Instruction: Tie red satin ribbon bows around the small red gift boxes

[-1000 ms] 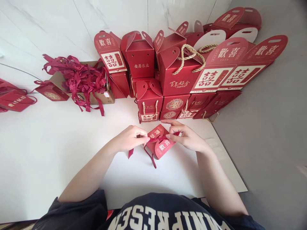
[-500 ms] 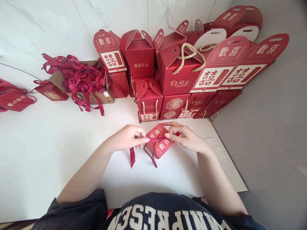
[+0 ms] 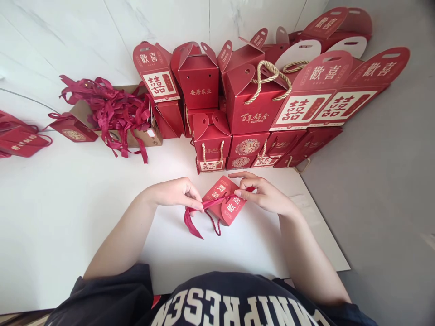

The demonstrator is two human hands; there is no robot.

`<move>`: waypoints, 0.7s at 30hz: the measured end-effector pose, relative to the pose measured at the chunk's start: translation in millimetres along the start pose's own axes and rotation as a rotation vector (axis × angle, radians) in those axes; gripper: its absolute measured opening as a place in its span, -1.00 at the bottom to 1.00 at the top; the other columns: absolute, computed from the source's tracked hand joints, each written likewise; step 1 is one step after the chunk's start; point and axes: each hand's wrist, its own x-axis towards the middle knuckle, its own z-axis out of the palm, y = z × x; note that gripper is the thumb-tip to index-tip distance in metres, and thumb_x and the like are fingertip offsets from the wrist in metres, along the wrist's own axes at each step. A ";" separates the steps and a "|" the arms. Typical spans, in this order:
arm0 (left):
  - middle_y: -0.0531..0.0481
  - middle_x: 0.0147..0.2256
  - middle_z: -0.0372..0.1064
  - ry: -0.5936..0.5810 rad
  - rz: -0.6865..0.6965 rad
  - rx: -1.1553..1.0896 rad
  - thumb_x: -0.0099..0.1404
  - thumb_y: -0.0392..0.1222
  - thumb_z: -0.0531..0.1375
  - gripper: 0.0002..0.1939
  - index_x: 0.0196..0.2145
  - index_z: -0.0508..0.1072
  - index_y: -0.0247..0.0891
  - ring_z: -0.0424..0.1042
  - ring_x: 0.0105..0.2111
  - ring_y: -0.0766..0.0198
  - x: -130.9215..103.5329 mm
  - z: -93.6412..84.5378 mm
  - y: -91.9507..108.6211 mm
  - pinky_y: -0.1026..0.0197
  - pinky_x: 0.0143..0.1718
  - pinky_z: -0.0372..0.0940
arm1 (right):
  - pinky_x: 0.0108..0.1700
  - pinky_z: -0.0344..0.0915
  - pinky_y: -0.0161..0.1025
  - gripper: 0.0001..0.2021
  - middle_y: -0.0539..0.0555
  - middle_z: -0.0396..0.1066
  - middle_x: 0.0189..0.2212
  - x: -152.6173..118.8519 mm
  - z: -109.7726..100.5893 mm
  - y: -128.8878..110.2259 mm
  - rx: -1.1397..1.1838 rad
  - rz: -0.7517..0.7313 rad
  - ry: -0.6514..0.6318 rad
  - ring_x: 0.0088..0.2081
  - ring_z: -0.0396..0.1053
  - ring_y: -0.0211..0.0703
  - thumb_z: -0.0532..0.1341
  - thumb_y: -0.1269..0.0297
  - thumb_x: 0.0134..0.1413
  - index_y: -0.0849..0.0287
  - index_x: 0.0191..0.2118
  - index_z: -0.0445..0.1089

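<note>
A small red box (image 3: 229, 212) sits on the white surface (image 3: 102, 217) in front of the person, turned at an angle, its two rounded flaps folded down over the top. A dark red ribbon (image 3: 212, 203) runs across those flaps, and a loop of dark red cord (image 3: 217, 230) lies on the surface at the box's near side.

The left hand (image 3: 180, 194) is just left of the box, thumb and fingers pinched together on the ribbon; past that grip the loose end hangs and curls toward the person. The right hand (image 3: 263, 195) is over the box's right side, its thumb and bent fingers clamped on the ribbon, with a short end showing beyond the thumb and the index finger stretched out near the box's far edge. Whether the right fingers also press on a flap is hard to tell, since the hand covers that spot.

Behind the box stand stacked red boxes (image 3: 248, 147), several with pale rope handles (image 3: 268, 79). Farther left, a brown carton (image 3: 151, 137) overflows with a heap of ribbons (image 3: 117, 108), and a tied box (image 3: 74, 131) stands just beside it. Another red box (image 3: 23, 138) lies near the left edge of the view.
</note>
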 end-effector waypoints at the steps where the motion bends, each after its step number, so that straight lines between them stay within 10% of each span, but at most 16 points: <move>1: -0.02 -0.46 0.52 -0.053 0.012 -0.027 0.22 -0.09 0.26 -0.79 -0.32 0.62 -0.28 0.44 -0.40 0.30 -0.8 -0.8 0.2 0.32 -0.32 0.30 | 0.12 0.19 -0.04 -0.68 0.12 0.26 0.16 0.2 0.6 0.0 0.005 -0.002 0.000 0.19 0.23 0.00 0.18 0.17 0.23 0.17 -0.53 0.27; 8: -0.11 -0.22 0.56 -0.215 0.114 -0.029 0.16 -0.20 0.32 -0.78 -0.20 0.58 -0.27 0.52 -0.21 0.18 -1.9 -1.0 1.0 0.23 -0.12 0.38 | 0.16 0.15 -0.03 -0.71 0.11 0.25 0.18 -2.2 -1.3 -0.8 0.070 0.003 -0.016 0.19 0.22 0.01 0.17 0.14 0.24 0.16 -0.46 0.40; 16: 0.01 -0.53 0.48 0.092 0.040 -0.010 0.24 0.00 0.24 -0.71 -0.39 0.60 -0.28 0.44 -0.44 0.33 -0.2 0.3 3.5 0.34 -0.36 0.29 | 0.18 0.13 -0.04 -0.71 0.11 0.25 0.16 -5.0 -4.8 1.4 0.205 -0.053 -0.034 0.18 0.22 -0.01 0.21 0.20 0.22 0.18 -0.51 0.31; 21: -0.08 -0.31 0.56 0.238 0.035 -0.133 0.28 0.02 0.20 -0.70 -0.32 0.59 -0.26 0.50 -0.32 0.26 -8.4 0.5 10.4 0.29 -0.30 0.35 | -0.21 0.27 -0.25 -0.70 0.05 0.35 -0.30 -11.0 -6.2 -7.2 0.277 -0.104 -0.046 -0.29 0.33 -0.25 0.26 0.23 0.17 0.20 -0.54 0.30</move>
